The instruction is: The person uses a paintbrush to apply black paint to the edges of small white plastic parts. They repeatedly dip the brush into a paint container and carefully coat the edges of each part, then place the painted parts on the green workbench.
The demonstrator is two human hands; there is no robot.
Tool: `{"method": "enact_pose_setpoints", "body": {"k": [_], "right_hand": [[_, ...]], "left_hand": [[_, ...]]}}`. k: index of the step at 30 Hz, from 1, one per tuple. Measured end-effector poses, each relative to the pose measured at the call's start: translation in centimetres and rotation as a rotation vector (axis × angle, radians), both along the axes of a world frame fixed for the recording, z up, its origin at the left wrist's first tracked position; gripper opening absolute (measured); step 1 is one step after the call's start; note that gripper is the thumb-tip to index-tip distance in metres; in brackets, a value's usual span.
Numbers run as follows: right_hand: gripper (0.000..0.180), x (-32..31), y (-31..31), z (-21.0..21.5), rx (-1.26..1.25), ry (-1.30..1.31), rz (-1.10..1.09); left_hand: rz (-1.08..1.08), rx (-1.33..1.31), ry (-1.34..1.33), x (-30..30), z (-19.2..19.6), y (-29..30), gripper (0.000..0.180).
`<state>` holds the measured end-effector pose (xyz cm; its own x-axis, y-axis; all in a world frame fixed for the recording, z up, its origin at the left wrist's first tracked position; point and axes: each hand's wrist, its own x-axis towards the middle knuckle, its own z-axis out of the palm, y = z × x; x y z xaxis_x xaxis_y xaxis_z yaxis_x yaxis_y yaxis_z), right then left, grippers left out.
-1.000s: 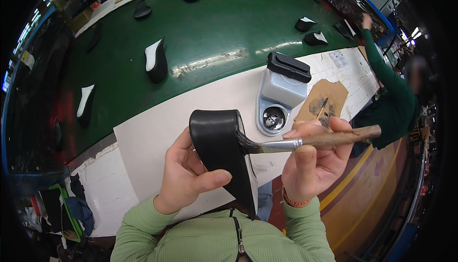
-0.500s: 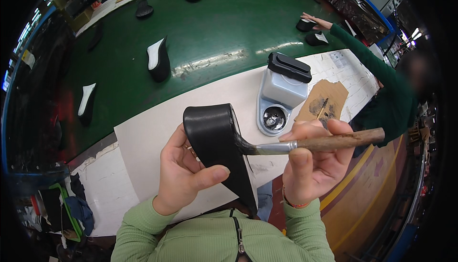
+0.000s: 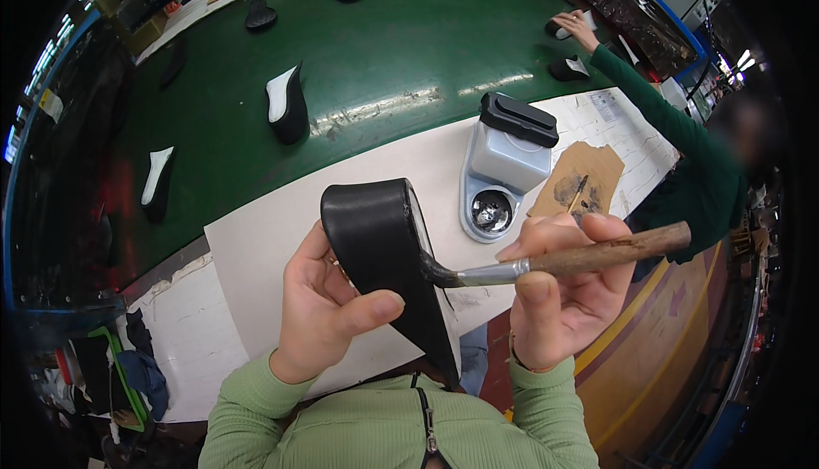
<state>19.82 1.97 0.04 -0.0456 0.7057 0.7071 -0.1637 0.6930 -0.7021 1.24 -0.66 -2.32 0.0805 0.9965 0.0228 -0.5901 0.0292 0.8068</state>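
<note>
Head view: nearest, the left hand (image 3: 320, 320) is clamping a black wedge sole (image 3: 371, 230), thumb on its near face and fingers curling behind, apparently leaving the pale-faced edge free for the brush (image 3: 589, 257). The right hand (image 3: 567, 302) is pinching the brush between thumb and fingers, seemingly for fine control, its dark bristles touching that edge. The hands are staying apart, holding the sole above the white-covered worktop (image 3: 256, 256). Beyond, a lidded container (image 3: 512, 157) is standing near the right hand, its cup of black liquid (image 3: 492, 211) probably being set within reach, beside stained cardboard (image 3: 601, 166). Farther off, wedges (image 3: 296, 115) are lying on a green belt (image 3: 384, 42), where a co-worker's hand (image 3: 580, 30) is touching another piece.
</note>
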Motion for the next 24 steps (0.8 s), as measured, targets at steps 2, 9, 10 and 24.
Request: {"method": "enact_pose_setpoints", "body": {"k": [2,9,10,24], "right_hand": [[0.056,0.1,-0.01,0.04,-0.01,0.008,0.025],[0.057,0.28,-0.03,0.16,-0.038,0.027,0.101],[0.057,0.32,-0.02,0.17,-0.035,0.024,0.108],[0.053,0.84,-0.5,0.31,-0.155,0.058,0.209]], "left_hand": [[0.005,0.007,-0.015,-0.01,0.04,0.06,0.066],[0.023,0.019,-0.01,0.04,0.15,0.13,0.065],[0.023,0.018,-0.006,0.04,0.16,0.16,0.064],[0.079,-0.009,-0.015,-0.19,0.18,0.19,0.066]]}}
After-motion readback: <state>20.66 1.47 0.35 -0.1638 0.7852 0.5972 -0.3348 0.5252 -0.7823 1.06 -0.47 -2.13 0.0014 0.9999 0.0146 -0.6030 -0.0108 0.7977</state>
